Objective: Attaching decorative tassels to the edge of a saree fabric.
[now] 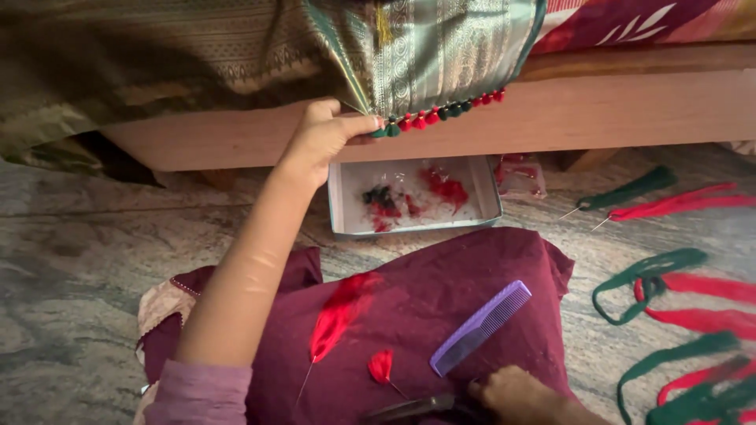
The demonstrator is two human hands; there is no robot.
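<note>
Home, prob. a bedroom used for handcraft: low wooden bed frame w/ patterned bedding, stone floor, silk fabric edged w/ red & green tassels, thread skeins strewn about, comb on maroon cloth.

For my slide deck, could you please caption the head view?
Left hand holds tasselled fabric edge; right hand rests near a purple comb on maroon cloth.

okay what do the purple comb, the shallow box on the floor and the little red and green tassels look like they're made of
Purple comb: likely plastic, with a smooth moulded look and even teeth. Shallow box: probably thin card or plastic; pale, straight walls, hard to tell. Tassels: soft thread, apparently silky, like the glossy red thread bundle on the maroon cloth.
</note>
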